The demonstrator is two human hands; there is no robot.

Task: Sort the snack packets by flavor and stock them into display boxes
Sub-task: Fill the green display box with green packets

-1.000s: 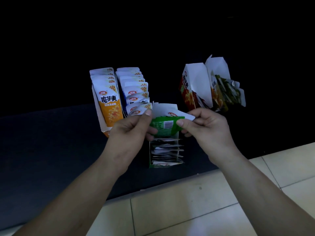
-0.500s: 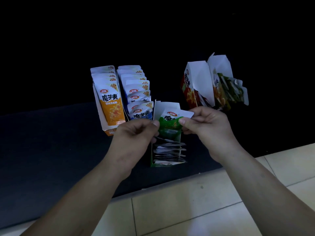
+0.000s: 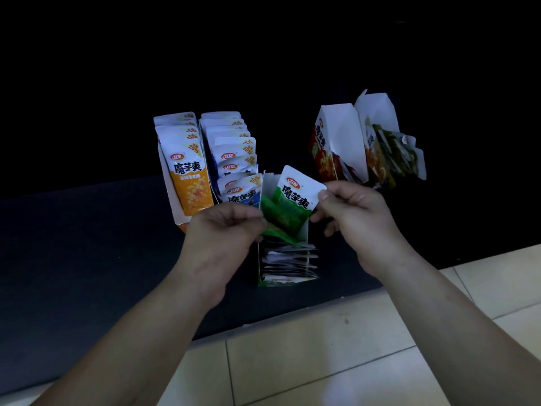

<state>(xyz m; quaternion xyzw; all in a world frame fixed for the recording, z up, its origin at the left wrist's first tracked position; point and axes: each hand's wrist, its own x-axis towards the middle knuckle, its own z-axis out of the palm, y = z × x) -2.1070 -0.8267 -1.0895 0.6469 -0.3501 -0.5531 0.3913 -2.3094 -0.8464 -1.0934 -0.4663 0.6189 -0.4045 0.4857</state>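
A: Step in hand, as I judge it: seating one green packet in its display box. How is that done cleanly?

B: Start with the big things. The dark mat point(image 3: 87, 244) carries an orange row point(image 3: 187, 177) and a blue row point(image 3: 234, 159) at far left, open boxes point(image 3: 339, 142) at far right, and the green display box point(image 3: 281, 281) nearest. Only that last one matches the flavor. Its near part is packed with flat packets and the free slot looks to be at the far end. So square the packet to the walls and lower it bottom edge first.

A: Hands?

B: Both pinch it. The left hand point(image 3: 225, 230) grips the lower left corner. The right hand point(image 3: 357, 212) holds the upper right corner between thumb and forefinger.

A: Packet position?

B: The green packet point(image 3: 292, 206) sits between the two hands, tilted, over the box's far end. Lower edge at the rim or just inside, cannot tell which
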